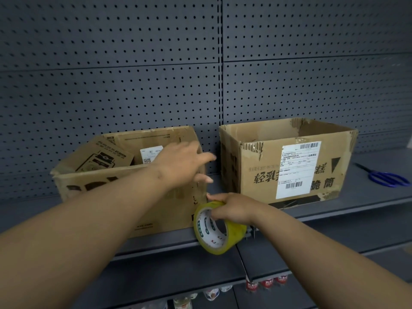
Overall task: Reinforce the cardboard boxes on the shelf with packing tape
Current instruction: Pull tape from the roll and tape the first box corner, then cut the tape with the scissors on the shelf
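Though near, scissors [388,178] beyond right box [289,161]

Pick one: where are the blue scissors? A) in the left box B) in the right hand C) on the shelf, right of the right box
C: the blue scissors lie on the shelf to the right of the right box; the right hand grips the tape roll instead.

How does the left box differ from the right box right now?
The left box has a smaller carton inside; the right box shows no contents. The right box carries a white shipping label on its front; the left box's visible front shows only print. The left hand touches the left box; the right box is untouched. Both are open-topped cardboard on one shelf.
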Available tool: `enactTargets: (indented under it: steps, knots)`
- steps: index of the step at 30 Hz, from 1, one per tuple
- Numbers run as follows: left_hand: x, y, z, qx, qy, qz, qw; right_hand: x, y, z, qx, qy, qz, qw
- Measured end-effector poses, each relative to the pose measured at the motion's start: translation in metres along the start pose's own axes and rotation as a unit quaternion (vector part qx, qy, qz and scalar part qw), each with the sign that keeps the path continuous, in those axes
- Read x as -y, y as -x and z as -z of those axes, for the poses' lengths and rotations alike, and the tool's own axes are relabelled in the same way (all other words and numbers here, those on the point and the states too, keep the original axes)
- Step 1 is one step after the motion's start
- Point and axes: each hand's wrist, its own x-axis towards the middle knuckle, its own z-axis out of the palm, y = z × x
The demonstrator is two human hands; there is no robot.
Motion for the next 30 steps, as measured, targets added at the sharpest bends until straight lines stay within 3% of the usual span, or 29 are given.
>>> enactTargets:
  steps: [4, 8, 16, 24, 30]
  knots:
    - [-0.003, 0.012, -0.007, -0.062, 0.067, 0.066, 0.994, 0.004, 0.012, -0.008, -0.027, 0.069, 0.003, 0.997]
    - [-0.001, 0.023, -0.01, -0.081, 0.119, 0.091, 0.985, 0.002, 0.021, -0.025, -0.148, 0.052, 0.031, 0.987]
    - [-0.009, 0.03, -0.004, -0.135, 0.098, 0.109, 0.98, -0.001, 0.031, -0.037, -0.24, 0.005, 0.037, 0.97]
    - [-0.053, -0.019, 0.034, -0.183, 0.097, 0.072, 0.976, -0.034, 0.06, 0.04, -0.48, 0.103, 0.03, 0.871]
    - [-0.107, -0.076, 0.055, -0.18, 0.124, 0.039, 0.975, -0.11, 0.083, 0.12, -0.54, 0.151, -0.051, 0.827]
